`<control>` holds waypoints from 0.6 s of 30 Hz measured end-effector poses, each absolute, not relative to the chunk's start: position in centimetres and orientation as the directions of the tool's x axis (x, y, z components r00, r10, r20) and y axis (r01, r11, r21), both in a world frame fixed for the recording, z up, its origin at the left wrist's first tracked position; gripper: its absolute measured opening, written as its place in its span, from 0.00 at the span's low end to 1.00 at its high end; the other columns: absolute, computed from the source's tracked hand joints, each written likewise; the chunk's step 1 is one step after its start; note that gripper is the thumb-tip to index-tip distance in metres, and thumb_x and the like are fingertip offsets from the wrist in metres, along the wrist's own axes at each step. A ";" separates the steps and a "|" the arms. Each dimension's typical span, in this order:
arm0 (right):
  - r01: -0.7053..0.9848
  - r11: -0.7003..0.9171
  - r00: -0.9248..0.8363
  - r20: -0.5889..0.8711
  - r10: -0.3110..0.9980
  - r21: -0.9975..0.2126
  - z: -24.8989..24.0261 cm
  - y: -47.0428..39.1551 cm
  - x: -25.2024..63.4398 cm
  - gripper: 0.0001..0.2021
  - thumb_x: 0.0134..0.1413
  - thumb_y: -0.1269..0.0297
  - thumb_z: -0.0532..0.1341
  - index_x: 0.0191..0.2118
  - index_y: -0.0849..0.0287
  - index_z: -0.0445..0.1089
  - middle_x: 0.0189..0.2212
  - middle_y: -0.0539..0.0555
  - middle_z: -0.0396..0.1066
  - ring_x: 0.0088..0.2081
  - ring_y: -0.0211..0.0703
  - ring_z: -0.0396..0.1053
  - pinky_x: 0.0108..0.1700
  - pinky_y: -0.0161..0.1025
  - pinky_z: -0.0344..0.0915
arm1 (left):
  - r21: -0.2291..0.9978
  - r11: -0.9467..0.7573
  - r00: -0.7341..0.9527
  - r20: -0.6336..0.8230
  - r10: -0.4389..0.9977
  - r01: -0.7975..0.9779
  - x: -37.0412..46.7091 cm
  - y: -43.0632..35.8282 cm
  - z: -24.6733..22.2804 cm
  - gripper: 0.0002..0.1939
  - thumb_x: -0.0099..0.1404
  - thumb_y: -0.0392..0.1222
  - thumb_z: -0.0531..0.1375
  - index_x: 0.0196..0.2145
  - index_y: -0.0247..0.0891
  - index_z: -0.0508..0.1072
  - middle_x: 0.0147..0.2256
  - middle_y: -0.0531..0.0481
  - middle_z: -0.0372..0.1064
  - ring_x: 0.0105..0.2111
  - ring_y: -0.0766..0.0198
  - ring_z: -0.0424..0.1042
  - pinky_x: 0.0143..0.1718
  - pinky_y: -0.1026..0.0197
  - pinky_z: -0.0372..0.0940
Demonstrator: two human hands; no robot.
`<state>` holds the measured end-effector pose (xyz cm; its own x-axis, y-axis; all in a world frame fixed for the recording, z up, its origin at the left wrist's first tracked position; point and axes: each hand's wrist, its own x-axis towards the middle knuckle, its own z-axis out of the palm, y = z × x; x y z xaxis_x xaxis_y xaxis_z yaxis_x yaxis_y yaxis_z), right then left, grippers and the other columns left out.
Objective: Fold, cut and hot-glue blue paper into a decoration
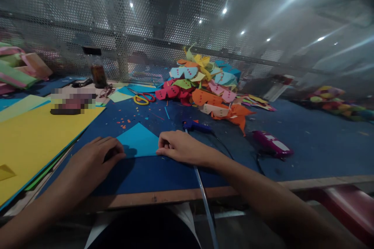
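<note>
A sheet of blue paper, folded into a triangle, lies flat on the dark blue table mat, its point facing away from me. My left hand is closed at its left corner, thumb and fingers curled together at the paper's edge. At the right corner my right hand is closed in a loose fist, its fingertips pressed on the paper. A blue glue gun lies just beyond my right hand. Under my right wrist passes a long clear rod that hangs over the table's front edge.
Stacked yellow paper lies at left, a pixelated object on top. Scissors with yellow and red handles lie behind the triangle. A pile of colourful folded paper stands beyond. A purple device with cord sits right; a jar stands back left.
</note>
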<state>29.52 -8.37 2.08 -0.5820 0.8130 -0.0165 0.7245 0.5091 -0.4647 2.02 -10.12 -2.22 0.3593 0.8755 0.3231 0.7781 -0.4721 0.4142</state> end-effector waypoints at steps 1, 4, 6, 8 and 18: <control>0.723 0.507 -0.581 -0.016 0.814 -0.469 2.1 -8.4 29.5 0.08 0.60 0.62 0.67 0.35 0.60 0.72 0.30 0.49 0.73 0.31 0.37 0.67 0.34 0.33 0.53 | 0.421 -0.466 0.355 0.317 0.879 0.778 1.9 -10.1 -2.2 0.16 0.69 0.57 0.53 0.30 0.47 0.73 0.30 0.49 0.75 0.33 0.51 0.73 0.35 0.52 0.65; 0.725 0.507 -0.577 -0.011 0.816 -0.466 2.1 -8.3 29.5 0.08 0.60 0.62 0.67 0.34 0.60 0.72 0.31 0.49 0.74 0.32 0.37 0.68 0.33 0.34 0.53 | 0.423 -0.460 0.354 0.306 0.884 0.781 1.6 -10.1 -2.3 0.17 0.68 0.58 0.54 0.30 0.47 0.73 0.31 0.49 0.76 0.33 0.51 0.73 0.35 0.53 0.65; 0.734 0.498 -0.566 -0.011 0.824 -0.462 2.0 -8.4 29.5 0.08 0.60 0.62 0.67 0.34 0.60 0.72 0.31 0.50 0.74 0.32 0.37 0.68 0.33 0.34 0.52 | 0.412 -0.464 0.356 0.313 0.880 0.784 1.4 -10.1 -2.4 0.16 0.68 0.58 0.54 0.31 0.47 0.73 0.32 0.49 0.76 0.34 0.51 0.74 0.36 0.52 0.65; 0.738 0.490 -0.560 -0.016 0.828 -0.465 2.1 -8.4 29.5 0.07 0.60 0.63 0.67 0.34 0.60 0.72 0.31 0.49 0.74 0.32 0.37 0.68 0.33 0.33 0.52 | 0.405 -0.469 0.362 0.315 0.878 0.785 1.2 -10.0 -2.6 0.16 0.68 0.58 0.54 0.32 0.47 0.73 0.32 0.49 0.76 0.34 0.51 0.74 0.36 0.53 0.65; 0.729 0.481 -0.566 -0.033 0.824 -0.487 1.9 -8.2 29.6 0.08 0.60 0.61 0.66 0.35 0.60 0.71 0.31 0.50 0.73 0.32 0.38 0.67 0.32 0.33 0.52 | 0.404 -0.455 0.349 0.309 0.885 0.794 -0.7 -9.8 -3.2 0.14 0.68 0.57 0.56 0.33 0.46 0.73 0.32 0.52 0.77 0.34 0.54 0.75 0.36 0.55 0.67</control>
<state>29.62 -8.23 1.90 -0.5659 0.8238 -0.0334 0.7292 0.4812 -0.4865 -0.69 -9.82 -3.20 0.3494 0.8846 0.3089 0.7939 -0.4546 0.4038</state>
